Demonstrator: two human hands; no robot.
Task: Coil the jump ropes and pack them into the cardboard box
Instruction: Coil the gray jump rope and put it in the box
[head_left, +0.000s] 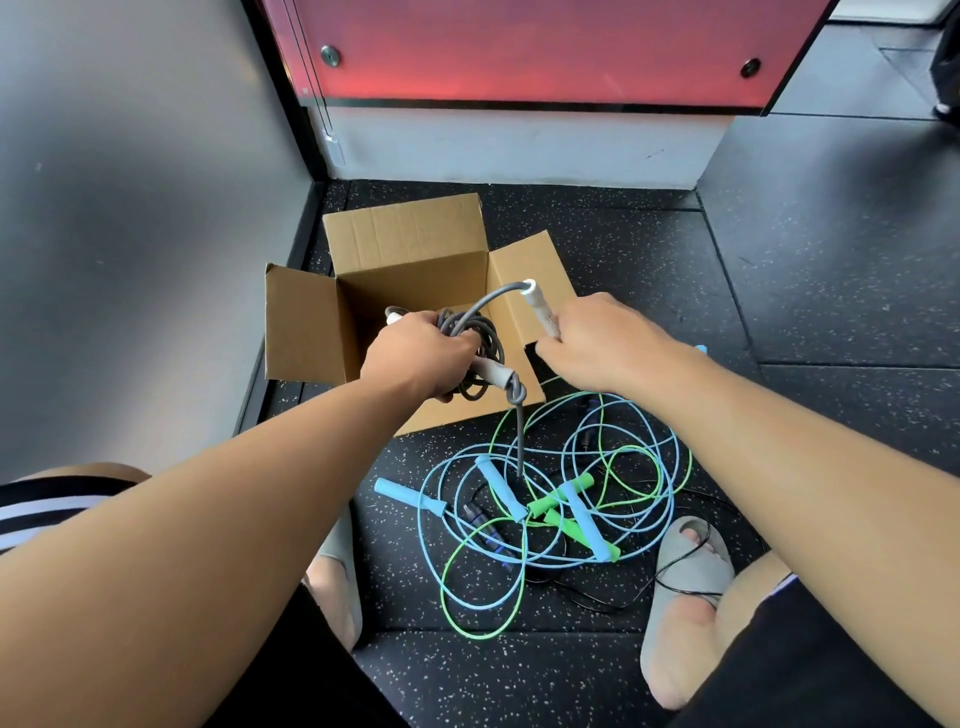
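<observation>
Open cardboard box (301, 325) stood at the floor's far left corner; blue and green ropes (497, 486) lay tangled nearer. Left hand (415, 358) gripped the grey rope coil (475, 338) over the box's near edge, and right hand (597, 338) pinched its free handle (540, 310). Risk: the hanging strand could snag the tangle, loosening loops; no legible writing.

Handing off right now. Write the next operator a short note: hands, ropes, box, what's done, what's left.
Left hand grips the grey rope coil over the box's near edge.
Right hand holds the grey handle at its free end; one strand hangs to the floor.
Cardboard box stands open; no rope visible inside.
Done: grey rope mostly coiled.
Left: finish and box it, then untangle, coil and pack the blue rope, green rope and black rope on the floor.
</observation>
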